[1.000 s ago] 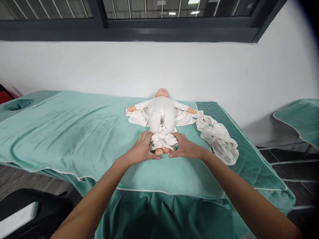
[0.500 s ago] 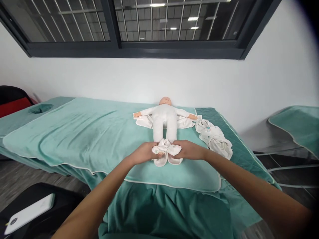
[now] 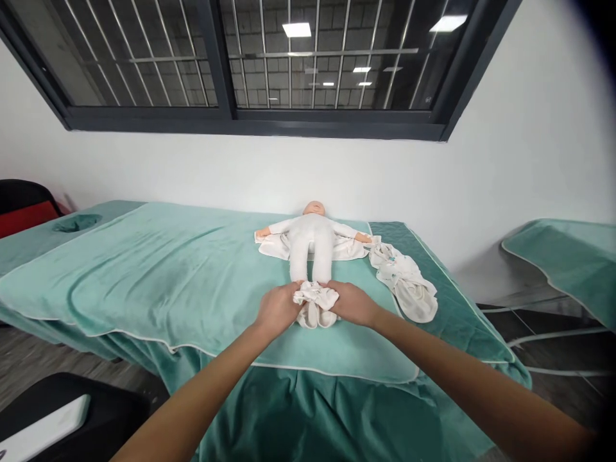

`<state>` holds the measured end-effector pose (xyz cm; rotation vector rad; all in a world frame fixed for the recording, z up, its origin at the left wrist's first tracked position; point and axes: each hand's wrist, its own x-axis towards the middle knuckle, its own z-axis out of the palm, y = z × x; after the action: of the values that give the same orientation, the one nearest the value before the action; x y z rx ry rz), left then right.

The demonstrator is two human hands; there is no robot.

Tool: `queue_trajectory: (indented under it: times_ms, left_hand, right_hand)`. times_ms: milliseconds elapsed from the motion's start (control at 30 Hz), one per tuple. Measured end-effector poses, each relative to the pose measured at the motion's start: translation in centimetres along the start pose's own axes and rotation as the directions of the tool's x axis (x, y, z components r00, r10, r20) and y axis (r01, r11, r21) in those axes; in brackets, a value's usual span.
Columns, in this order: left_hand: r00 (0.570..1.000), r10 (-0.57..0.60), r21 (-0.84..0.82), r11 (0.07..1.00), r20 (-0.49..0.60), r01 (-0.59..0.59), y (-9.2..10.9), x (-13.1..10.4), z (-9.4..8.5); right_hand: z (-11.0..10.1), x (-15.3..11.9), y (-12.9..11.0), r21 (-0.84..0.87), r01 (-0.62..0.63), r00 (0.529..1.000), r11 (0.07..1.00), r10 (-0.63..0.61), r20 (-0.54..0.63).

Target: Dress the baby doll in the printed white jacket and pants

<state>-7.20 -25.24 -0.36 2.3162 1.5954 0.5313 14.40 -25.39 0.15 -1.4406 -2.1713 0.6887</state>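
A doll (image 3: 312, 232) with a white cloth body lies on its back, its head toward the wall and its legs toward me. White bunched clothing (image 3: 316, 295) is around the lower ends of its legs. My left hand (image 3: 280, 309) is closed on the left side of this clothing, and my right hand (image 3: 352, 303) grips its right side. Under the doll's arms a white garment (image 3: 274, 247) is spread out. Another crumpled white garment (image 3: 407, 282) lies to the right, near the doll's hand.
The bed (image 3: 144, 269) has green covers and stands against a white wall below a barred window (image 3: 327, 64). A white phone (image 3: 45, 427) rests on a black seat (image 3: 113, 410) at the lower left. Green cloth (image 3: 572, 256) hangs at the right.
The view has tilted up a little. The bunched clothing between my hands is gathered more tightly, and my hands are closer together at the doll's lower legs.
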Motion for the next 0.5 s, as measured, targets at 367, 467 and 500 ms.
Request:
queue_trajectory:
  times_ms: [367, 467, 500]
  left_hand:
    - [0.944, 0.100, -0.421, 0.906, 0.315, 0.044, -0.7, -0.1, -2.7]
    - [0.855, 0.229, -0.566, 0.820, 0.465, 0.089, -0.6, -0.7, -5.2]
    - [0.836, 0.244, -0.585, 0.804, 0.491, 0.109, -0.4, -0.7, -6.1]
  right_hand:
    - [-1.9, -0.4, -1.2, -0.179, 0.008, 0.951, 0.984, 0.048, 0.304]
    - [-3.2, -0.6, -2.2, -0.018, 0.045, 0.904, 0.999, -0.033, 0.427]
    - [-3.8, -0.6, -2.6, 0.034, 0.055, 0.884, 0.998, -0.065, 0.463]
